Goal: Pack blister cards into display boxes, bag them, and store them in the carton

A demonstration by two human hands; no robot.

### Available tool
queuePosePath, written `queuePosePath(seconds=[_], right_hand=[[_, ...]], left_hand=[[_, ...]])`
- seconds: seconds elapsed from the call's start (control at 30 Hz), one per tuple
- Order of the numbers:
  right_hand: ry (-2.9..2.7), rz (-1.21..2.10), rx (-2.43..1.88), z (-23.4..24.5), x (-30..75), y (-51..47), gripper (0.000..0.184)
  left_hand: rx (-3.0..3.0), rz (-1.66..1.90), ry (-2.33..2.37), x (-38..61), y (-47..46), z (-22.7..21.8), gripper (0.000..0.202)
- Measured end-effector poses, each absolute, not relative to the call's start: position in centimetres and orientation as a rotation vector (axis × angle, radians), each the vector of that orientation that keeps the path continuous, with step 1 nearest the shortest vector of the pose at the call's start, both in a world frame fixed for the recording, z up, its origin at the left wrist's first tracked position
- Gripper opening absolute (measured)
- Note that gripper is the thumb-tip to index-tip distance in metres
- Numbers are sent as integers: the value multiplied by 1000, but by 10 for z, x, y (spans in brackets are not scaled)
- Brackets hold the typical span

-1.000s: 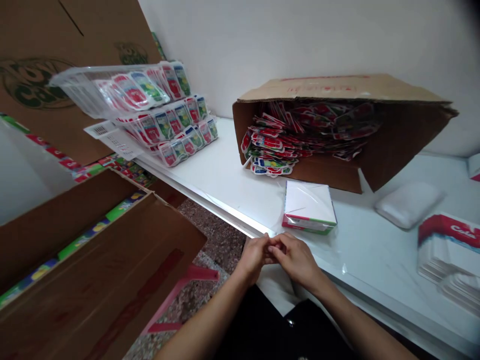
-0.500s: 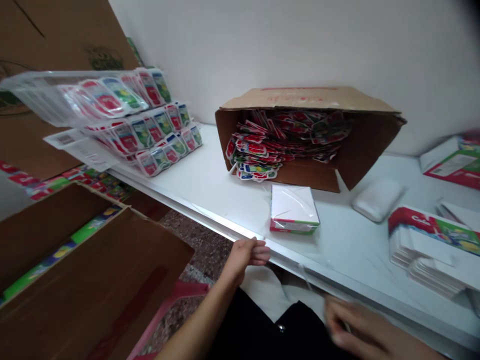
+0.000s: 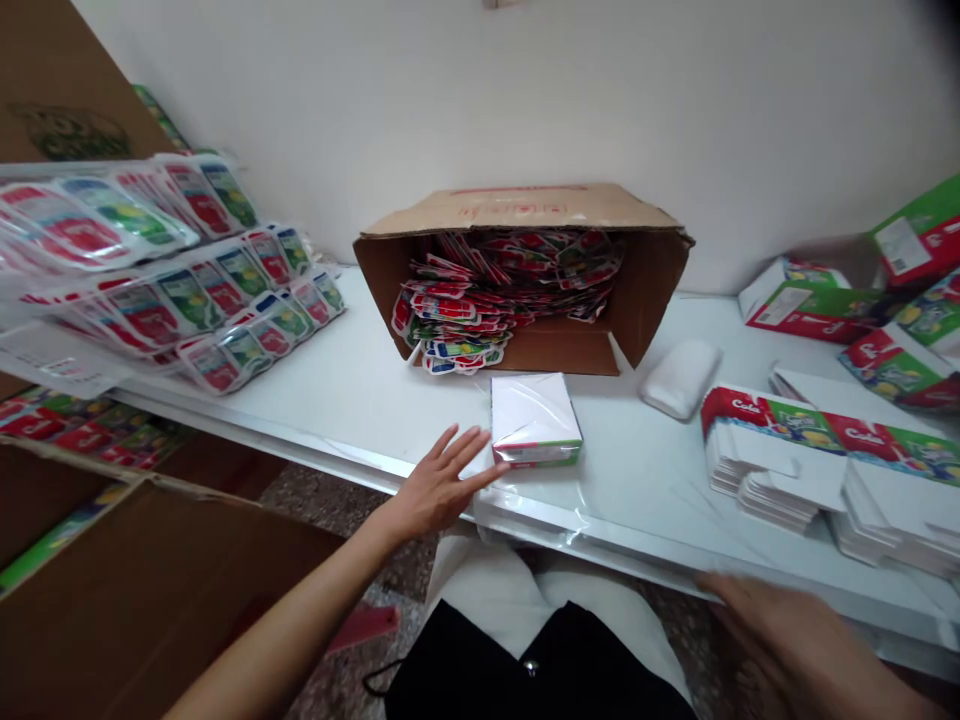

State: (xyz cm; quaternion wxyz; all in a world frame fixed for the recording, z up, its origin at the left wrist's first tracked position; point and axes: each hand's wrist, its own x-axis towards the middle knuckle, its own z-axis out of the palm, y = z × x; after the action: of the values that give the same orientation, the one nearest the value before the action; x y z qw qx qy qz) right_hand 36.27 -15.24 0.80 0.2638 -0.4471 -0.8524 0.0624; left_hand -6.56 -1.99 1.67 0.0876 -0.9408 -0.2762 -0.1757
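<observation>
On the white table lies a small carton with a white top and a red and green side, loosely wrapped in clear film. The film's loose part hangs over the table edge. Beside the carton's left front corner, my left hand is open, fingers spread, its thumb at or close to the carton. My right hand is low at the right by the table edge, smeared by motion, so I cannot make out its fingers. Behind the carton, a brown cardboard box on its side holds many red and green sachets.
Clear-wrapped rows of sachets are stacked at the left. Flattened printed cartons lie at the right, near a white wrapped bundle and folded cartons. A large open cardboard box stands below left.
The view has shifted to the right. My left hand has left the table edge, spread its fingers and come up beside the carton. My right hand is farther right, still blurred.
</observation>
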Motion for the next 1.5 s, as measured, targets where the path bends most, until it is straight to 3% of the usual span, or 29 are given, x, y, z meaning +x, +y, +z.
queuePosePath(seconds=[0.1,0.2,0.3,0.43,0.63,0.83,1.03,1.2,1.5], right_hand=[[-2519,-127,-1104,12,349,-110,39],[-2605,-345,-815,12,322,-60,50],[-2619,-412,-589,6,297,-29,39],[-2590,-261,-434,5,281,-11,17],[-2461,249,-511,20,284,-3,15],[-2488,210,-560,3,286,-13,18],[-2439,56,-637,1,284,-22,20],[-2370,12,-653,11,287,-25,16],[-2293,416,-626,17,285,-16,26]], left_hand=[[-2918,-303,-524,-56,-5,28,59],[-2992,-323,-412,-52,-1,29,44],[-3015,-462,-450,-54,-1,23,41],[-3026,-723,-528,-58,3,21,46],[-3082,-1220,-688,-57,6,29,40],[-3059,-1454,-805,-50,-10,13,29],[-3065,-1395,-849,-48,-24,8,33],[-3001,-1337,-929,-49,-30,6,14],[-2892,-1484,-899,-46,-27,4,15]])
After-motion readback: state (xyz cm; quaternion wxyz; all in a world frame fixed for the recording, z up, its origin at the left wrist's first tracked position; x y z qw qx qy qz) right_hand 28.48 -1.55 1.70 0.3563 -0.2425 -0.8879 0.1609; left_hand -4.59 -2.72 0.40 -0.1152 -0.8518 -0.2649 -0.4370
